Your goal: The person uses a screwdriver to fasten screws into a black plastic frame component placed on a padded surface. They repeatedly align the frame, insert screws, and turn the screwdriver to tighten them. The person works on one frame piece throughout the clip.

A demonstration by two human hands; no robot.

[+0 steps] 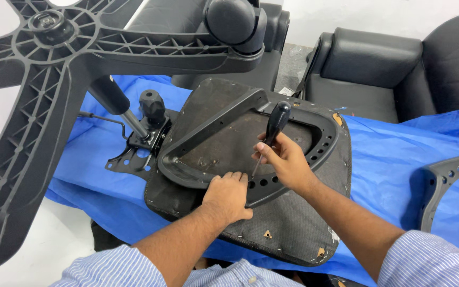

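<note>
While the left hand (228,195) presses flat, fingers spread, on the black armrest frame (251,141), the right hand (282,159) is clamped round a screwdriver (273,133) over the upturned seat (288,223) mid-desk.

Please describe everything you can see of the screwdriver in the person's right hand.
The screwdriver has a black, rounded handle that looks like plastic and a thin metal shaft. It stands nearly upright, handle up, leaning slightly right. The right hand grips its lower handle. Its tip points down at the black armrest bracket, beside the left hand; contact is unclear.
</note>
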